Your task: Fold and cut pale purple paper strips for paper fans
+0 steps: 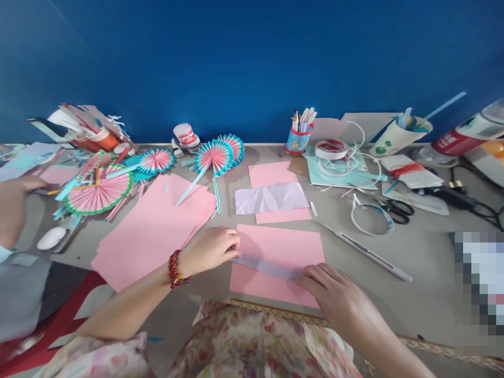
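- We see a grey table [425, 239], its back edge along a blue wall
- To our left on it, a fanned stack of pink paper [149, 236]
- In front of us, near the table's edge, a single pink sheet [283, 243] lying flat, a pale strip [268, 266] slanting across its middle
- Our right hand [334, 286], nearly closed, holds the strip's right end by the fingertips
- Our left hand [212, 251], curled, has the left end between thumb and fingers
- The strip itself, perhaps folded paper, seems to be at the shaping or lining-up step; the next move likely calls for both ends kept taut and level
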